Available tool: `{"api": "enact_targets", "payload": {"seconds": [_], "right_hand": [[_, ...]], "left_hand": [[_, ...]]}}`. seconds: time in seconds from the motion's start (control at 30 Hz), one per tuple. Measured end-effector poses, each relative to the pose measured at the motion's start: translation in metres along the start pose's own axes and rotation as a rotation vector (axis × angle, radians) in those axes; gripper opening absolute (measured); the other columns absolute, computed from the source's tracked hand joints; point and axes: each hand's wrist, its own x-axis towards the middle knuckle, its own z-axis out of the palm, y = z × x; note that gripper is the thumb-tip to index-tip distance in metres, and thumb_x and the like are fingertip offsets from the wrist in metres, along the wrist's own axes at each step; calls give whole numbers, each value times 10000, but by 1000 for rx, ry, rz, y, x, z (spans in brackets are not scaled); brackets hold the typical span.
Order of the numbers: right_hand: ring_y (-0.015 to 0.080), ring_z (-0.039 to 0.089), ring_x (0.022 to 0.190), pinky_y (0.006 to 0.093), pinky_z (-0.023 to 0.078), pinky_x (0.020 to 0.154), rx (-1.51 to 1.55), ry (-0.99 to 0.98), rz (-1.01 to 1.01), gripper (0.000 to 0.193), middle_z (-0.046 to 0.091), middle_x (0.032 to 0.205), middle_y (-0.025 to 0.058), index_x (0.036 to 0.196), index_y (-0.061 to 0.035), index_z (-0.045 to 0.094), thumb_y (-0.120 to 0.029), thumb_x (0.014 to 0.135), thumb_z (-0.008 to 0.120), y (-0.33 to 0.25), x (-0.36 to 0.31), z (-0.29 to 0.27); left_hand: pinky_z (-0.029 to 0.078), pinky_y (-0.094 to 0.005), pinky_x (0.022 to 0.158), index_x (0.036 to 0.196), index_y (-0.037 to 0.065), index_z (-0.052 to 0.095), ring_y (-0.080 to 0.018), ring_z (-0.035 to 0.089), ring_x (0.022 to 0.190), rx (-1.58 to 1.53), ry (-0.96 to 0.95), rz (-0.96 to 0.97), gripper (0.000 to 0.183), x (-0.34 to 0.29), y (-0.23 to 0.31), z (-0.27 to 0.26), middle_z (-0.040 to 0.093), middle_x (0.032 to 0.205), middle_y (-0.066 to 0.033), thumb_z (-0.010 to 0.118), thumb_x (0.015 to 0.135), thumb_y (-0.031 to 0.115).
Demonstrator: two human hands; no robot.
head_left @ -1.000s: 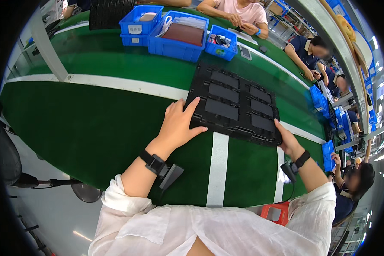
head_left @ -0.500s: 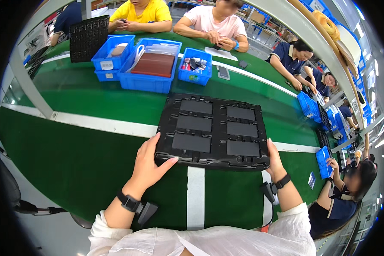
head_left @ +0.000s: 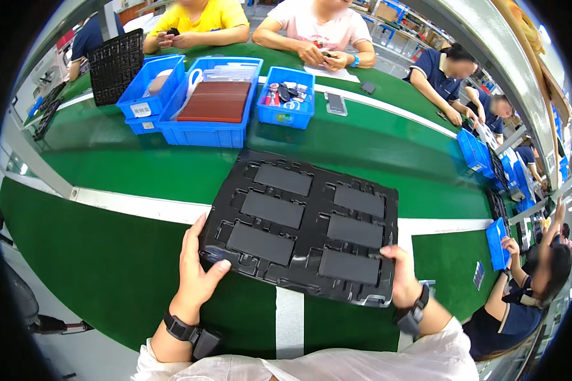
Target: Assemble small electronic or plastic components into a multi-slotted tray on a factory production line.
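Note:
A black plastic tray [head_left: 313,223] is held in front of me above the green work surface, its right near corner closest to my body. Flat dark rectangular pieces [head_left: 272,210] lie in its recesses, in two columns. My left hand [head_left: 196,274] grips the left near corner, thumb along the front rim and fingers at the side. On the right side my right hand [head_left: 401,278] clasps the edge with its thumb over the top; its other fingers are mostly hidden beneath. Each wrist wears a black strap with a small device.
Beyond the tray stand a blue bin [head_left: 204,132] of brown flat pieces, a smaller blue bin [head_left: 285,114] of small parts, and stacked blue bins [head_left: 147,95]. A phone-like device [head_left: 335,103] lies nearby. A black tray [head_left: 115,66] leans at far left. Several people work around the table.
The tray has come closer to me and turned clockwise, its right side swinging toward my body. Both hands moved with it, and my right thumb now shows on top of the edge.

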Motion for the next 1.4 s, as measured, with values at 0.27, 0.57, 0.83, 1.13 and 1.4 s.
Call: {"api": "enact_targets", "payload": {"seconds": [0.27,0.57,0.83,1.13,1.4], "right_hand": [[263,602,723,353,510,664,131,158,-344,375,610,876,142,1012,-5,535,-219,704,534,3,-49,-30],[272,586,843,366,490,753,342,46,-801,322,597,986,126,1021,-5,537,-162,741,557,-74,-33,-71],[306,585,912,418,445,869,414,-34,-930,293,595,1030,156,980,18,552,-152,743,520,-212,58,-119],[327,519,1018,452,389,915,315,168,-958,401,539,1129,151,1089,20,517,-219,769,475,-261,132,-211],[223,607,789,324,503,666,-178,712,-710,403,615,936,72,963,-50,584,-389,746,604,-236,136,-241]], "left_hand": [[291,-375,974,1297,62,348,-275,407,1147,-13,-115,-57,671,1,-10,9,481,1202,-129,656,736,266],[295,-387,963,1096,66,533,-287,404,1133,330,-139,-4,450,5,6,16,470,1198,-122,658,690,211],[230,-432,992,1094,71,522,-321,316,1213,405,-196,126,520,4,7,14,404,1246,-132,700,649,273],[201,-459,1005,1117,69,514,-345,290,1228,493,-287,111,576,7,17,15,385,1271,-151,673,635,341],[210,-445,1000,1152,84,498,-329,316,1202,535,-276,100,599,9,13,20,361,1292,-144,695,637,319]]}}
